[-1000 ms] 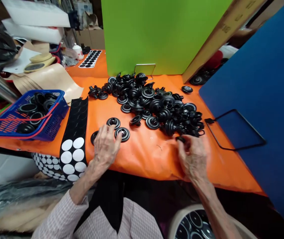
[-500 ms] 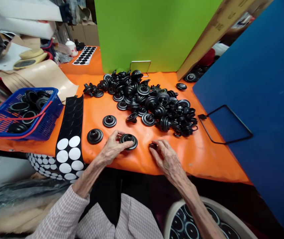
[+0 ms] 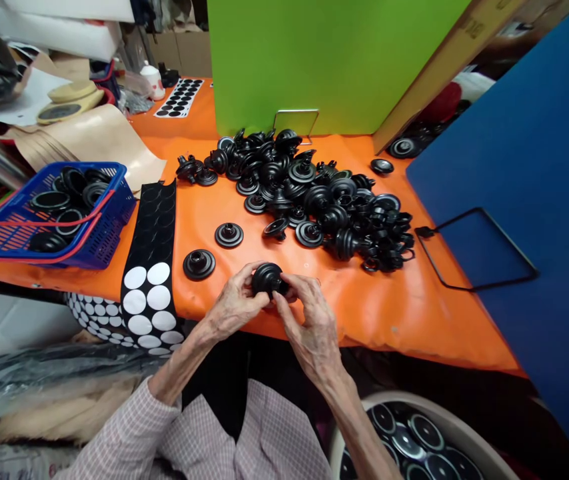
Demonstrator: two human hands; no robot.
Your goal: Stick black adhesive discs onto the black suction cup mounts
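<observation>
My left hand [image 3: 237,303] is closed around the rim of a black stepped disc [image 3: 266,277] with a central stem, tilted so the stem points right. My right hand [image 3: 312,317] pinches at that stem with thumb and fingers. Whatever small dark part it has there is mostly hidden by the fingertips. Two similar pieces, a near disc [image 3: 199,264] and a farther disc [image 3: 229,235], lie stem-up on the orange table cover [image 3: 244,320] to the left. Behind my hands is a heap of black pieces [image 3: 309,193], with discs at left and small rings at right.
On the left stands a blue basket [image 3: 109,230] holding black round parts. A black strip with white circles [image 3: 147,300] hangs over the table edge. Green board [image 3: 334,60] and blue board [image 3: 514,180] stand behind and right. Below right is a tub [image 3: 337,447] of round black pieces.
My right hand has moved left with its small dark part, to the disc's stem. My left hand has tilted the disc up from lying stem-up. The view has shifted slightly.
</observation>
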